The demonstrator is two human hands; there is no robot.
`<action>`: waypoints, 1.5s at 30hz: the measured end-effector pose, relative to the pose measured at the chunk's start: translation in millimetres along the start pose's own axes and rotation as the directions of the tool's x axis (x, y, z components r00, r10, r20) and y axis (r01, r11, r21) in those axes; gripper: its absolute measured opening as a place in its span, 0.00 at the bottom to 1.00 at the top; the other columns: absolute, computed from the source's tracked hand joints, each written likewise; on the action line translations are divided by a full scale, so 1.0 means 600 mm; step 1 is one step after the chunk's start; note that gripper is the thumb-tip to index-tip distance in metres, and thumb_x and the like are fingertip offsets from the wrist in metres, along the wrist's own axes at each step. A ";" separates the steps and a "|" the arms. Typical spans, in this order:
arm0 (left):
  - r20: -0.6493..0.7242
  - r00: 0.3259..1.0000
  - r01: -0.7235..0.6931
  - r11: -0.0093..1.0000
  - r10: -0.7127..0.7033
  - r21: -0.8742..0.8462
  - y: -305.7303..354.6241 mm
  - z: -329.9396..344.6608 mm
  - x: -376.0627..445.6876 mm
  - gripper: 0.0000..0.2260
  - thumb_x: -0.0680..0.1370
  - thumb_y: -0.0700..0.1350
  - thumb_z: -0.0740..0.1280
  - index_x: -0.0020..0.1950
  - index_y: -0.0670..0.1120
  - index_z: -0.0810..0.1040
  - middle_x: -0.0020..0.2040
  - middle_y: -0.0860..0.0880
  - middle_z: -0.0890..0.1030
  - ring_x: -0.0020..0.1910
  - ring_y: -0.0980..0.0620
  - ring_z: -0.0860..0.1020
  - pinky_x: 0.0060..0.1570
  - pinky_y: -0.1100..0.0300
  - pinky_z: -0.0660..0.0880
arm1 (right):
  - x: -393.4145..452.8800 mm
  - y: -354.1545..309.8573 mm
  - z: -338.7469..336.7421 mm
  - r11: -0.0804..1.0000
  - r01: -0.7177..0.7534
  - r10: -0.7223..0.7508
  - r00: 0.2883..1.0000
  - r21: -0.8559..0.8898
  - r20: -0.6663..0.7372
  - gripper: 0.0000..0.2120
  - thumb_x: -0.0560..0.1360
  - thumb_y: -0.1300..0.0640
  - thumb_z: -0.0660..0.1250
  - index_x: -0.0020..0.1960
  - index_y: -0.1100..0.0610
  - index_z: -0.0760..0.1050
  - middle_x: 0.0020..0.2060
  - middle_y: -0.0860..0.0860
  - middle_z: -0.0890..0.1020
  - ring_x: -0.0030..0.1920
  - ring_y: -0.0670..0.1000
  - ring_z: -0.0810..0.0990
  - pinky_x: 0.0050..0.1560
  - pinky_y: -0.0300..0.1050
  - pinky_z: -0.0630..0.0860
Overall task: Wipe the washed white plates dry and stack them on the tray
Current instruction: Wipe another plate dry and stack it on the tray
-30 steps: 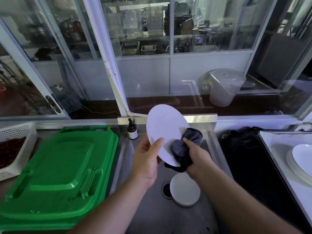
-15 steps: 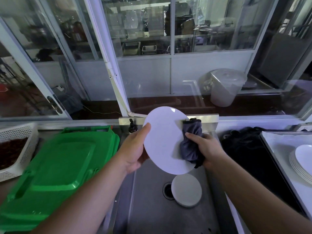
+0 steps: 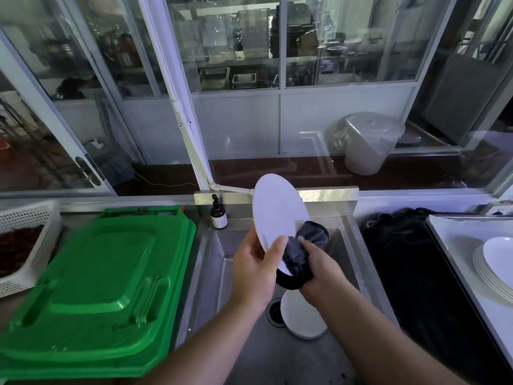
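Note:
My left hand (image 3: 254, 269) grips the lower edge of a white plate (image 3: 279, 215) that stands tilted above the steel sink (image 3: 216, 273). My right hand (image 3: 319, 270) clutches a dark grey cloth (image 3: 302, 250) and presses it on the plate's lower right face. Another white plate (image 3: 301, 318) lies on the sink bottom, beside the drain (image 3: 273, 312), partly hidden by my right forearm. At the far right, a stack of white plates (image 3: 497, 263) rests on the pale tray (image 3: 455, 234).
A green bin lid (image 3: 97, 287) covers the counter left of the sink, with a white perforated basket (image 3: 25, 240) beyond it. A brown pump bottle (image 3: 218, 213) stands at the sink's back left corner. A black cloth (image 3: 410, 262) lies between sink and tray.
The plate has tilted more edge-on, and my left hand shifted from its left rim to its lower edge. The cloth moved from the right side down to the lower right.

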State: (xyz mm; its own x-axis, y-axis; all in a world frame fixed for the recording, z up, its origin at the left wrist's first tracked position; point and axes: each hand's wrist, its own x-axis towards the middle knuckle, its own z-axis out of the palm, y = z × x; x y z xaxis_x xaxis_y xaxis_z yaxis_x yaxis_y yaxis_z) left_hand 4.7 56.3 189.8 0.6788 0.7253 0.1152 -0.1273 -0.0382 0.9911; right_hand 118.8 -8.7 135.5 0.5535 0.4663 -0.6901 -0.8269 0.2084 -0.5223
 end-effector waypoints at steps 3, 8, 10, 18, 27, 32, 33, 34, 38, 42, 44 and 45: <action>0.070 0.997 0.015 0.996 -0.022 0.090 -0.003 -0.019 0.006 0.24 0.70 0.61 0.76 0.62 0.52 0.81 0.54 0.55 0.87 0.55 0.54 0.85 0.52 0.55 0.83 | -0.001 -0.018 -0.012 0.995 0.077 -0.079 0.996 -0.058 -0.040 0.28 0.68 0.51 0.82 0.63 0.63 0.81 0.54 0.63 0.87 0.51 0.68 0.87 0.56 0.71 0.82; 0.218 0.976 -0.089 0.921 0.004 0.379 -0.002 -0.076 0.030 0.45 0.69 0.69 0.76 0.80 0.55 0.64 0.75 0.60 0.72 0.72 0.59 0.73 0.71 0.52 0.74 | 0.002 -0.055 -0.039 0.972 0.162 -0.187 0.973 -0.173 -0.139 0.32 0.59 0.52 0.86 0.58 0.63 0.82 0.50 0.61 0.88 0.47 0.68 0.88 0.48 0.75 0.82; 0.306 0.938 -0.325 0.716 0.163 0.617 0.004 -0.104 0.044 0.46 0.71 0.71 0.72 0.82 0.56 0.59 0.80 0.60 0.64 0.78 0.57 0.65 0.74 0.53 0.68 | -0.002 -0.064 -0.048 0.965 0.172 -0.206 0.965 -0.197 -0.164 0.27 0.64 0.55 0.85 0.59 0.63 0.82 0.51 0.60 0.87 0.48 0.67 0.87 0.45 0.70 0.84; 0.878 0.467 -0.860 -0.176 0.108 0.479 0.003 -0.119 0.068 0.25 0.76 0.47 0.68 0.74 0.50 0.75 0.76 0.51 0.74 0.79 0.49 0.67 0.79 0.46 0.62 | -0.007 -0.043 -0.067 0.945 0.128 -0.183 0.970 -0.302 -0.162 0.21 0.69 0.61 0.82 0.56 0.69 0.81 0.49 0.64 0.87 0.47 0.65 0.87 0.49 0.63 0.85; 0.935 0.350 -0.922 -0.158 0.054 0.354 0.000 -0.115 0.060 0.21 0.78 0.45 0.57 0.63 0.51 0.85 0.63 0.53 0.85 0.61 0.53 0.84 0.56 0.55 0.83 | -0.016 -0.050 -0.091 0.938 0.063 -0.088 0.994 -0.341 -0.058 0.18 0.72 0.61 0.81 0.56 0.70 0.82 0.46 0.64 0.88 0.43 0.62 0.88 0.40 0.53 0.84; 0.856 0.509 -0.859 -0.003 -0.093 0.511 0.037 -0.111 0.056 0.17 0.79 0.47 0.61 0.66 0.54 0.81 0.62 0.55 0.85 0.57 0.51 0.85 0.49 0.49 0.84 | -0.016 -0.073 -0.108 0.966 0.020 -0.019 1.000 -0.257 0.007 0.21 0.75 0.56 0.78 0.62 0.69 0.82 0.53 0.65 0.87 0.51 0.63 0.87 0.53 0.58 0.84; 0.805 0.570 -0.810 0.053 -0.161 0.584 0.048 -0.113 0.056 0.14 0.82 0.51 0.61 0.66 0.56 0.80 0.61 0.55 0.85 0.54 0.53 0.84 0.49 0.51 0.83 | -0.018 -0.080 -0.114 0.975 0.030 -0.024 0.999 -0.222 0.030 0.20 0.77 0.55 0.75 0.63 0.68 0.81 0.54 0.65 0.86 0.53 0.63 0.87 0.56 0.58 0.84; 0.746 0.632 -0.745 0.103 -0.211 0.659 0.060 -0.114 0.055 0.12 0.84 0.55 0.60 0.63 0.56 0.80 0.56 0.55 0.85 0.47 0.56 0.83 0.46 0.54 0.82 | -0.021 -0.087 -0.122 0.983 0.040 -0.029 0.998 -0.181 0.063 0.19 0.80 0.53 0.71 0.63 0.68 0.81 0.54 0.65 0.86 0.51 0.63 0.87 0.54 0.57 0.84; 0.473 0.845 -0.344 0.424 -0.249 0.838 0.088 -0.135 0.064 0.15 0.81 0.58 0.68 0.44 0.47 0.81 0.38 0.48 0.83 0.33 0.51 0.78 0.34 0.56 0.71 | -0.029 -0.108 -0.151 0.997 0.073 -0.072 0.971 0.002 0.226 0.22 0.82 0.49 0.61 0.51 0.66 0.84 0.44 0.61 0.86 0.37 0.57 0.86 0.39 0.47 0.83; 0.268 0.918 0.120 0.849 -0.292 0.515 0.108 -0.141 0.071 0.07 0.81 0.45 0.71 0.47 0.44 0.87 0.45 0.44 0.88 0.45 0.43 0.86 0.45 0.53 0.79 | -0.043 -0.110 -0.143 0.984 0.098 -0.133 0.961 0.150 0.242 0.22 0.80 0.46 0.61 0.43 0.60 0.87 0.44 0.59 0.85 0.40 0.58 0.86 0.46 0.48 0.82; 0.207 0.920 0.270 0.920 -0.333 0.284 0.122 -0.132 0.069 0.05 0.78 0.42 0.72 0.49 0.42 0.87 0.48 0.41 0.88 0.49 0.41 0.85 0.49 0.53 0.80 | -0.048 -0.113 -0.130 0.984 0.087 -0.124 0.960 0.153 0.250 0.21 0.83 0.47 0.58 0.45 0.57 0.83 0.43 0.57 0.82 0.41 0.57 0.84 0.49 0.49 0.80; 0.184 0.917 0.316 0.926 -0.354 0.206 0.126 -0.128 0.067 0.07 0.75 0.44 0.73 0.49 0.42 0.87 0.50 0.40 0.88 0.50 0.40 0.85 0.52 0.51 0.80 | -0.052 -0.115 -0.123 0.985 0.098 -0.130 0.961 0.140 0.243 0.20 0.84 0.46 0.57 0.46 0.56 0.81 0.42 0.56 0.82 0.40 0.57 0.84 0.50 0.50 0.78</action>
State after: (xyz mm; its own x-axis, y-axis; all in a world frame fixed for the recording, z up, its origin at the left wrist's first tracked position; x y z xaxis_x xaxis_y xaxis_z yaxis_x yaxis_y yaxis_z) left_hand -33.2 135.5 264.5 0.8009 0.5518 -0.2326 0.2456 0.0516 0.9680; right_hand 165.8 -100.9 156.0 0.6152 0.6304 -0.4734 -0.7745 0.3710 -0.5124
